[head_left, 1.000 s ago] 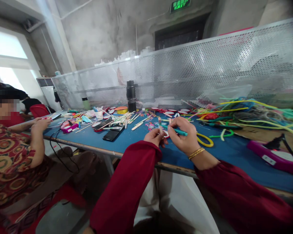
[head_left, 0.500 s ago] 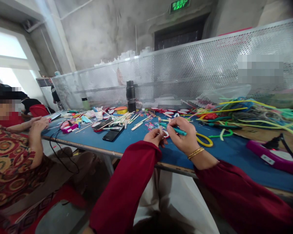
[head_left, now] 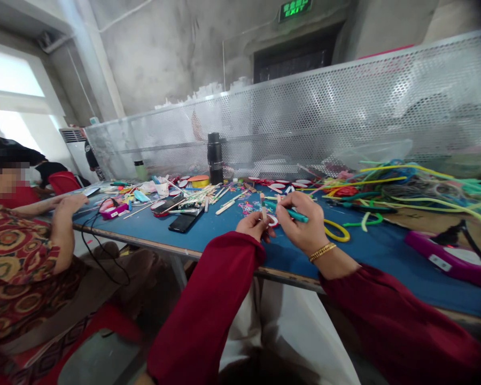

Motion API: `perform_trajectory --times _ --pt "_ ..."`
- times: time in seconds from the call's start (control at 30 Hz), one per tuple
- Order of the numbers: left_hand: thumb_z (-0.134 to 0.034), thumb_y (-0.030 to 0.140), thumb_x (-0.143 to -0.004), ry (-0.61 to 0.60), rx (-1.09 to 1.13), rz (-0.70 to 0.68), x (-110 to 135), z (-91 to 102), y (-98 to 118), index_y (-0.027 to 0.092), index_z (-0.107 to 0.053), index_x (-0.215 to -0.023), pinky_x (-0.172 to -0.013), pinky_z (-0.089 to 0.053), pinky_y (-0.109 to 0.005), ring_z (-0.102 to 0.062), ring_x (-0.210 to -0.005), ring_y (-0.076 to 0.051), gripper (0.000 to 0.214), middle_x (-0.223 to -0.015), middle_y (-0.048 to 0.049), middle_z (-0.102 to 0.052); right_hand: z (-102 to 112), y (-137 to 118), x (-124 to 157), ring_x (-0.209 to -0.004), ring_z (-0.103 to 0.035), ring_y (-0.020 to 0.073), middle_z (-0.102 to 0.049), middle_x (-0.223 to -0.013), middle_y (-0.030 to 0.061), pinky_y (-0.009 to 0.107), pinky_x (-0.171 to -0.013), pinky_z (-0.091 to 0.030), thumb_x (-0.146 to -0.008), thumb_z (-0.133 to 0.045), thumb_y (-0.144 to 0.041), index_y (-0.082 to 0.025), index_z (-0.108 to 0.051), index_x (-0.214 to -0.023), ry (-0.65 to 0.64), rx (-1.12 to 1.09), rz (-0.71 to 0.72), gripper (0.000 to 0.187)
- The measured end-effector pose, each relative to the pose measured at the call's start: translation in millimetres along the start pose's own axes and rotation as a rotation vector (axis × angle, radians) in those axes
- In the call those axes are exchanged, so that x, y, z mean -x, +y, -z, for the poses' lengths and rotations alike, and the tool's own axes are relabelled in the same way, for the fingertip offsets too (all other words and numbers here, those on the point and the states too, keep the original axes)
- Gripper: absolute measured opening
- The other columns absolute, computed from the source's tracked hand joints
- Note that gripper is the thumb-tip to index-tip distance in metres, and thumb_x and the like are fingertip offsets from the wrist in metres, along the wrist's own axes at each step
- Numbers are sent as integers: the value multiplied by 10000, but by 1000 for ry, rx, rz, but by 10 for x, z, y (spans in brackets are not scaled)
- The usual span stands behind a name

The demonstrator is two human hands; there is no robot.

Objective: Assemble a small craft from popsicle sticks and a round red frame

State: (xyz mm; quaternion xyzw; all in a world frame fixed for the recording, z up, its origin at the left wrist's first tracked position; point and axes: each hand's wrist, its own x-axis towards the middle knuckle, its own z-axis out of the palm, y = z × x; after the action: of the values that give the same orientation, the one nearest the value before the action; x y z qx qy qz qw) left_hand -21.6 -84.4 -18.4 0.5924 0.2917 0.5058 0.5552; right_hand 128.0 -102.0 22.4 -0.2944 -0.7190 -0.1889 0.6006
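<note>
Pinched upright in my left hand [head_left: 254, 226] is a short wooden craft stick [head_left: 263, 202], its fingers closed around the lower part. A white disc with a red rim [head_left: 271, 221] shows right by those fingertips; whether they touch it I cannot tell. My right hand [head_left: 304, 220] grips a slim teal pen [head_left: 297, 216], pointing left toward the stick. The pen's tip is too small to make out. Tiny pink, white and blue pieces [head_left: 248, 207] lie scattered on the table behind my hands. Just right of my right hand rests a yellow ring [head_left: 337, 231].
Wooden sticks [head_left: 225, 207], a black phone [head_left: 183, 220] and a black bottle [head_left: 215, 160] occupy the blue table [head_left: 220, 246] to the left. Coloured tubing [head_left: 420, 187] and a purple power strip [head_left: 444, 258] are on the right. A co-worker [head_left: 24, 240] sits at left.
The pen has shifted very slightly to the right, while my left hand and the stick stay nearly in place. The co-worker's hands have moved a little to the right.
</note>
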Motion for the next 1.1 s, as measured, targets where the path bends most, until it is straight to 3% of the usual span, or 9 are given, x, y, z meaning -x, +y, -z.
perform_trajectory --times 0.57,1.1 --pt "-712 553 -873 -19 -18 13 8 -2 24 181 -634 -881 -500 -417 -211 -531 -472 -87 380 -644 11 -646 17 -28 -2 -707 -559 216 -575 -699 10 384 -697 -448 -834 -628 -175 -257 -509 -720 -36 -65 -40 184" --pt "-702 511 -886 -30 -17 8 10 3 29 181 -614 -879 -488 -376 -205 -532 -468 -81 342 -650 20 -643 28 -47 -17 -695 -564 212 -573 -687 8 373 -678 -451 -853 -615 -184 -258 -504 -715 -51 -66 -26 192"
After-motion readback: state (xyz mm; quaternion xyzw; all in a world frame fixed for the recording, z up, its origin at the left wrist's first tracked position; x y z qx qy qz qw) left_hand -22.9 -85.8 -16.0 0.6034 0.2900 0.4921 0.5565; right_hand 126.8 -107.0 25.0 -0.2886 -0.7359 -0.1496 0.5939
